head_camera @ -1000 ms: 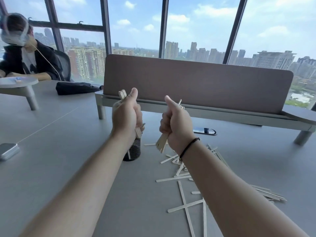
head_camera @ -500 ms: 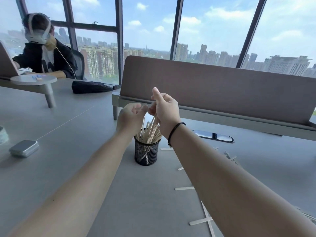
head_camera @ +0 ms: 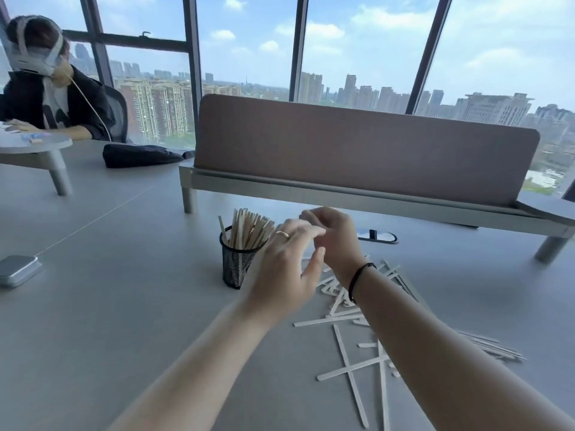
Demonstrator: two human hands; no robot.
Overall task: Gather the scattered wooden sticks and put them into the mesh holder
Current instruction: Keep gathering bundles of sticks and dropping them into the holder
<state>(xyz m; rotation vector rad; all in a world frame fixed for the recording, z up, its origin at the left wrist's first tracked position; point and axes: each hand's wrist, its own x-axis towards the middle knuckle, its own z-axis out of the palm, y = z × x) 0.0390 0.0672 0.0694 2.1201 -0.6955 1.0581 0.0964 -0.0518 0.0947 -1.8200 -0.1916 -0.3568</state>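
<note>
At the far left of the desk (head_camera: 124,306) a small metal tin (head_camera: 18,270) is lying well apart from the work. Moving right, the mesh holder (head_camera: 235,265) is standing upright, and a thick bunch of wooden sticks (head_camera: 247,230) is leaning inside it, fanning toward its right rim. Just beside it, the left hand (head_camera: 281,272) is hovering released, fingers spread and holding nothing, a ring (head_camera: 282,233) showing on one finger. Next, the right hand (head_camera: 334,234) is hanging loosely curled above the desk; no stick is showing in it, so it appears empty. Both hands are sitting between holder and pile, probably because that is the shortest path for the next pickup. Further right, the scattered sticks (head_camera: 351,365) are lying crossed and overlapping on the desk, partly hidden under the right forearm, so much of the gathering is waiting to be done.
</note>
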